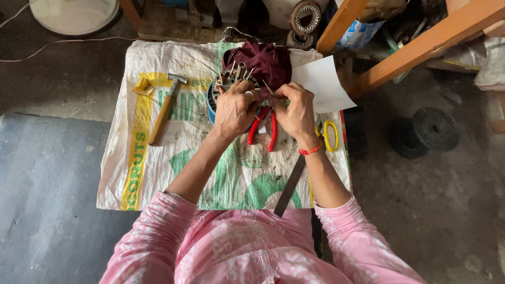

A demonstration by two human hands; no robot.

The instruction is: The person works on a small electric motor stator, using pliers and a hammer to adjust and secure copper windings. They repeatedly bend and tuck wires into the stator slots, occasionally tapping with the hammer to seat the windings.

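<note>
1. A round metal stator (231, 79) with upright slot strips sits at the far middle of a sack-covered table (158, 173), partly under a maroon cloth (268, 60).
2. The left hand (235, 109), wearing a ring, rests curled on the stator's near rim and hides much of it.
3. The right hand (296, 111) is closed, its fingertips pinching a thin strip (269, 90) just beside the stator; a red thread circles its wrist.
4. Red-handled pliers (263, 128) lie between and under the two hands.
5. Yellow-handled scissors (330, 134) lie just right of the right wrist.
6. A white paper sheet (323, 84) lies on the table's far right corner.
7. A hammer (165, 107) lies well to the left.
8. A flat metal bar (290, 185) runs under the right forearm.
9. Black spools (426, 131) sit on the floor at right.
</note>
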